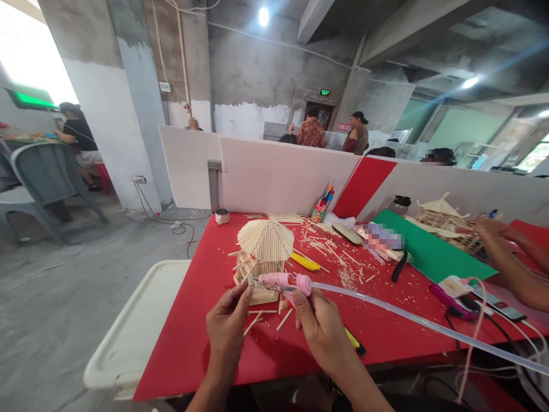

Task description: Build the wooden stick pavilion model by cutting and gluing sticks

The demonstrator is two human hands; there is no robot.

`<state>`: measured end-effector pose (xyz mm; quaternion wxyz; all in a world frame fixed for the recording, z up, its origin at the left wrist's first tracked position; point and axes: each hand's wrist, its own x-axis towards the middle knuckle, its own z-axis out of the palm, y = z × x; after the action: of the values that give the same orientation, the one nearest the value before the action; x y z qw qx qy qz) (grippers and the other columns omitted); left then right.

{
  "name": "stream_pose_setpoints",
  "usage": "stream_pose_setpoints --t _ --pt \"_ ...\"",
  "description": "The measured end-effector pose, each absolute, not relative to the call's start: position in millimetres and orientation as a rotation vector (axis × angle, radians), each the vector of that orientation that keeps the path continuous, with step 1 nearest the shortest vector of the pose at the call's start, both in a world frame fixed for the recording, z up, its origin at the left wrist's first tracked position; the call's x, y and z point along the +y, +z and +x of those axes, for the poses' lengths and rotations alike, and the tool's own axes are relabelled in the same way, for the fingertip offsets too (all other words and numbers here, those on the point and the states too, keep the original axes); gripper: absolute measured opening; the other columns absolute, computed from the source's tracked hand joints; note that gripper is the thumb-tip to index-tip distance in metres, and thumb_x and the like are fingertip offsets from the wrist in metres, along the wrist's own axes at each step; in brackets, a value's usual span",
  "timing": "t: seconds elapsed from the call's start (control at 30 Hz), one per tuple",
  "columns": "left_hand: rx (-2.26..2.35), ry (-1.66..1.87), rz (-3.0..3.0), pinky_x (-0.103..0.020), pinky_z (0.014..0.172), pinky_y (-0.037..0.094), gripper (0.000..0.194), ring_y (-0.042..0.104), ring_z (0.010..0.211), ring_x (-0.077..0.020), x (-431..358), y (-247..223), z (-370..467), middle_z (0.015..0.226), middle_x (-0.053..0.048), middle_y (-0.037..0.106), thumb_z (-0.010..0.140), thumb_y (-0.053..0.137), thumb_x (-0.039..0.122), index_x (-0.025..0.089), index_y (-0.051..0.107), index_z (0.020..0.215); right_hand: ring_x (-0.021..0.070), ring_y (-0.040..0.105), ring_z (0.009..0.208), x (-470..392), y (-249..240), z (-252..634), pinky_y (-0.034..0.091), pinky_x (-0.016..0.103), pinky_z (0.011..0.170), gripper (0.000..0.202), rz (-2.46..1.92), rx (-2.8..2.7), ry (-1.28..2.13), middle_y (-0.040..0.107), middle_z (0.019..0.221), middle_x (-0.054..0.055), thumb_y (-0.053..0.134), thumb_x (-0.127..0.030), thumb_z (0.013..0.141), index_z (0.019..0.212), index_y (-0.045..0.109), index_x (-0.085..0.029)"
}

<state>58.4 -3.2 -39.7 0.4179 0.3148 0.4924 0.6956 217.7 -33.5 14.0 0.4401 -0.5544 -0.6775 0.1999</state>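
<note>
A small pavilion model [266, 243] of pale wooden sticks, with a round sloping roof, stands on the red tabletop [184, 343]. In front of it, my left hand [227, 320] is closed in a pinch on what looks like a thin wooden stick [250, 277], mostly hidden by the fingers. My right hand [323, 329] grips a pink hot glue gun [285, 281], whose nozzle points left, close to my left fingertips. From the gun's rear a long translucent glue stick [398, 316] runs off to the right. Loose sticks [254, 323] lie below the model.
A yellow tool [305, 261], a yellow-black cutter [355, 341], scattered stick scraps, a tape roll [222, 216] and a pen cup [318, 213] are on the table. At right, a co-worker's hands [493, 232] are by another stick model [444, 220]. Cables and a power bank [454, 303] lie nearer.
</note>
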Motion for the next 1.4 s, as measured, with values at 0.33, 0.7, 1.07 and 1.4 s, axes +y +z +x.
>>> stream_pose_setpoints --t 0.33,0.7,1.07,1.4 --pt "1.252 1.832 0.728 -0.021 0.049 0.045 0.039 0.051 0.049 -0.0091 -4 -49 70 0.06 0.003 0.066 0.064 0.08 0.039 0.02 0.077 0.098 0.0157 0.054 0.046 -34 13 216 0.039 0.025 0.049 0.045 -1.351 -1.636 0.536 0.055 0.051 -0.001 0.033 -0.055 0.093 0.075 0.059 -0.022" --pt "1.199 1.891 0.645 -0.018 0.042 0.036 0.034 0.042 0.045 -0.0061 0 -47 74 0.049 0.005 0.056 0.062 0.081 0.039 0.017 0.078 0.088 0.0139 0.053 0.048 -29 8 211 0.039 0.024 0.052 0.044 -1.311 -1.617 0.558 0.055 0.053 -0.002 0.034 -0.052 0.095 0.079 0.06 -0.021" --pt "1.166 1.904 0.643 -0.016 0.044 0.037 0.034 0.042 0.047 -0.0056 1 -46 73 0.051 0.005 0.057 0.062 0.082 0.037 0.018 0.078 0.089 0.013 0.052 0.051 -26 11 209 0.038 0.023 0.055 0.044 -1.282 -1.633 0.5 0.054 0.055 -0.002 0.034 -0.05 0.095 0.074 0.059 -0.021" --pt "1.139 1.908 0.644 -0.016 0.044 0.038 0.033 0.042 0.047 -0.0055 3 -47 73 0.05 0.005 0.057 0.061 0.082 0.037 0.017 0.078 0.086 0.0136 0.052 0.048 -26 12 206 0.037 0.023 0.052 0.046 -1.304 -1.632 0.502 0.054 0.052 -0.001 0.033 -0.052 0.095 0.072 0.058 -0.02"
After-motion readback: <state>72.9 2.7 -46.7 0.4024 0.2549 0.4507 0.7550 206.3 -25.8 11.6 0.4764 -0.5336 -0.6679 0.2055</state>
